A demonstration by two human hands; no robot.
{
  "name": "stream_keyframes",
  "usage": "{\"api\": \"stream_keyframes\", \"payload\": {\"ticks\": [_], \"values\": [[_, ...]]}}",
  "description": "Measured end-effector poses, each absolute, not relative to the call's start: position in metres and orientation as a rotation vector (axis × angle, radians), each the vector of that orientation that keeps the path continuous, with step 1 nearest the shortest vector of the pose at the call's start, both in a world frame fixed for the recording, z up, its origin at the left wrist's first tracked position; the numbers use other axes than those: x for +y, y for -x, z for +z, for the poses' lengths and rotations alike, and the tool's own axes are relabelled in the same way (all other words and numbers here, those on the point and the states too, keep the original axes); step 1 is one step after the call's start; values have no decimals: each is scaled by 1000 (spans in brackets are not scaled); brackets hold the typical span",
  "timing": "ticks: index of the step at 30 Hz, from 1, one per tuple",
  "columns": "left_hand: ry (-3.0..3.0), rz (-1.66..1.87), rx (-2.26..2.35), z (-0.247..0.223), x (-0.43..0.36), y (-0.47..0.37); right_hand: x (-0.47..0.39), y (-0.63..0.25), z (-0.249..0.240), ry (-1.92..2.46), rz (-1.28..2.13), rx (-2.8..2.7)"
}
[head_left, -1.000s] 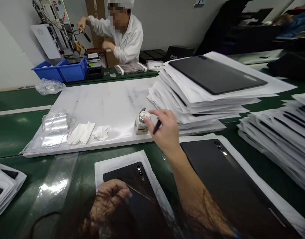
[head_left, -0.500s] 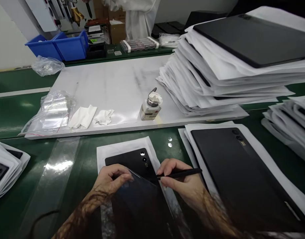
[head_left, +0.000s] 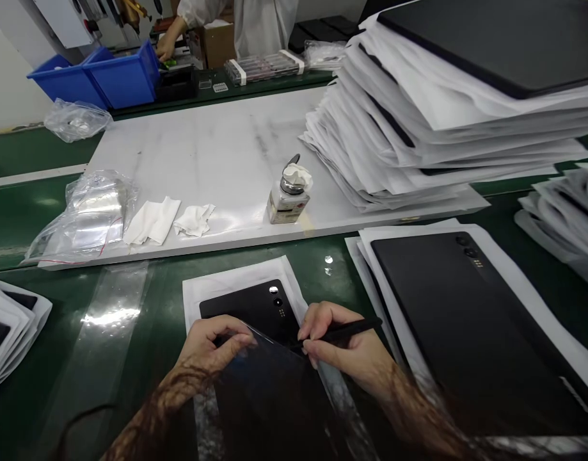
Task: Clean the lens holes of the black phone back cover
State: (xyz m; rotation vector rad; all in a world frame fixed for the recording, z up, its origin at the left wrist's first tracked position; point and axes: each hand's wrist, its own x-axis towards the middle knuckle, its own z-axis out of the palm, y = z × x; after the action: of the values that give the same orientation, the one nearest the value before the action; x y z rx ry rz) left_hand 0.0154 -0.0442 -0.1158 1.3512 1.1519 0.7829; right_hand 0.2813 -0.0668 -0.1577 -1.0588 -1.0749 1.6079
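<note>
A black tablet back point(head_left: 255, 304) with two camera lenses lies on a white sheet point(head_left: 205, 287) in front of me. Between thumb and fingers, my left hand point(head_left: 212, 346) pinches the edge of a clear film point(head_left: 274, 371) that rises from the tablet's back. My right hand point(head_left: 344, 342) grips a slim black pen-like tool point(head_left: 356, 328), its thin tip at the film's edge by the tablet's right side. What kind of tool it is, I cannot tell. A second black tablet point(head_left: 466, 326) lies to the right on white sheets.
Behind stands a white board point(head_left: 217, 147) with a pump bottle point(head_left: 288, 202), folded wipes point(head_left: 153, 221) and a plastic bag point(head_left: 92, 211). A tall stack of sheet-wrapped tablets point(head_left: 394, 141) rises at right. Blue bins point(head_left: 123, 77) stand farther back, near another person's hand point(head_left: 169, 43).
My right hand has shifted slightly left with the tool. The left hand stays pinched on the film. Another person's arm now shows by the blue bins, and the view has tilted slightly.
</note>
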Motion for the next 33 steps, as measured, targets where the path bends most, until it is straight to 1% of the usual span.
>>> {"api": "stream_keyframes", "payload": {"ticks": [5, 10, 12, 20, 33], "values": [[-1354, 793, 1187, -119, -46, -16, -71, -279, -159, 1017, 1545, -989], [-1362, 794, 1183, -124, -48, -16, -49, -265, -168, 1215, 1273, -770], [-1372, 793, 1184, -127, -48, -16, -39, -258, -173, 1269, 1218, -758], [-1542, 801, 1245, -131, -51, -13, -34, -253, -189, 1300, 1242, -760], [-1639, 816, 1250, -133, -51, -13, -36, -254, -187, 1316, 1244, -809]]}}
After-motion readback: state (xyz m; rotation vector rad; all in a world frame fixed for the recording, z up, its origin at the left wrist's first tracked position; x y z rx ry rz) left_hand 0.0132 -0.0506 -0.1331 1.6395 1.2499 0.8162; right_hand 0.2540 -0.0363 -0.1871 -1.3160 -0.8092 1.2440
